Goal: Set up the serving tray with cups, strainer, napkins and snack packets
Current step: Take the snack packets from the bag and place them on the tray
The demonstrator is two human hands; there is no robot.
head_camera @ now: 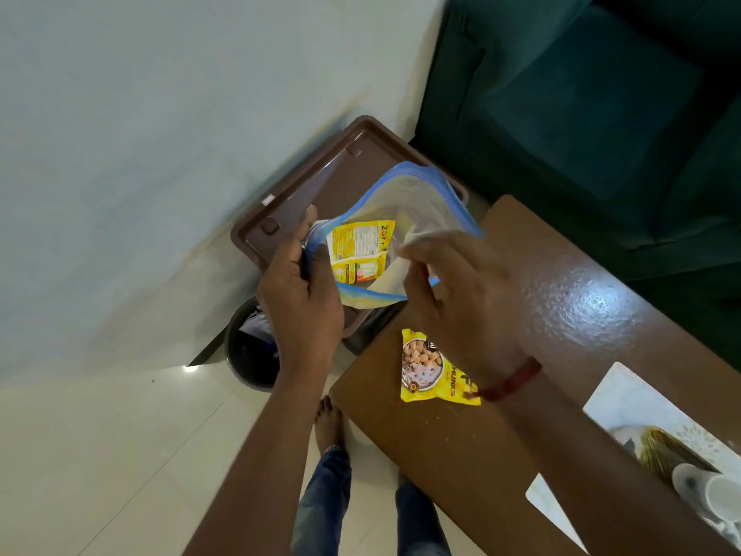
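Left hand (298,298) grips rim of zip bag (401,218); right hand (453,290) pinches opposite rim. Yellow snack packet (361,250) inside. Second packet (431,369) on bench (581,315). Brown tray (304,194) beneath bag.

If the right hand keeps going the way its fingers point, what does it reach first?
Most likely the yellow snack packet inside the zip bag. The right hand is at the bag's open mouth, which the left hand holds; depth is hard to judge.
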